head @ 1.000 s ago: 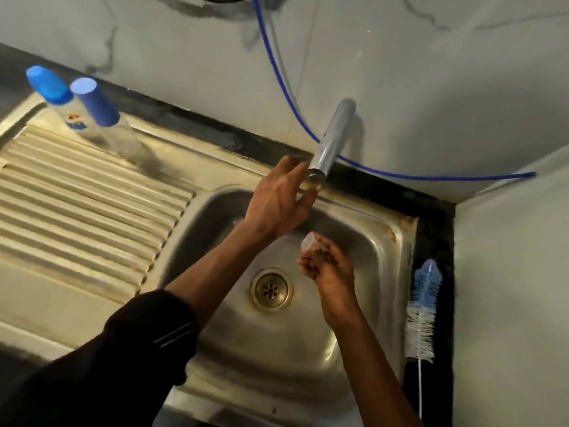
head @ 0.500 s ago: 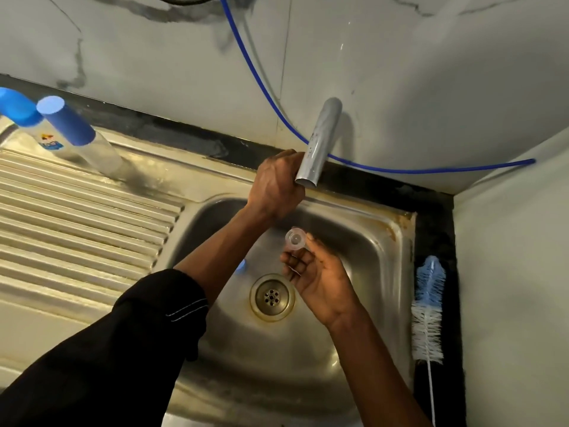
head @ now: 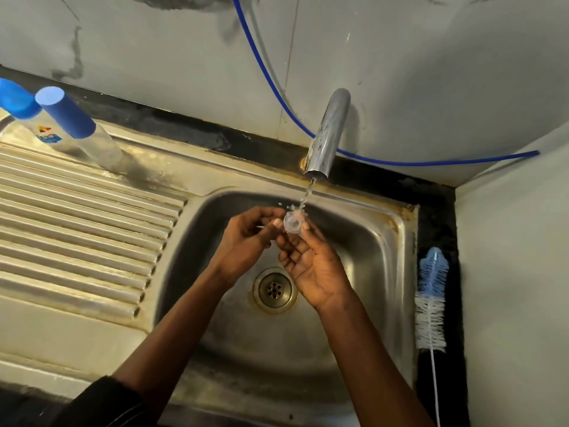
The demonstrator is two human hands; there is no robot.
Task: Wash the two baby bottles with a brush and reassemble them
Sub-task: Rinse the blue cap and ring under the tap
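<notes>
Both hands are in the middle of the frame, over the shiny metal sink [head: 397, 241]. The left hand [head: 246, 241] and the right hand [head: 311, 266] each pinch the small clear soft teat [head: 292, 224] with their fingertips, one on each side. They hold it right under the thin stream of water [head: 308, 192] that falls from the silver metal tap [head: 329, 134]. The right hand's other fingers are loose, palm up. The two clear baby bottles with blue caps [head: 77, 124] stand at the upper left of the frame, on the ridged metal draining board [head: 77, 226], well apart from the hands. The blue and white bottle brush [head: 431, 303] lies at the right of the frame, beside the sink, and no hand touches it. I think the job is partway: one little part is being rinsed. I cannot tell if the bottles are clean. The teat is not yet on a bottle, so putting things together is left.
</notes>
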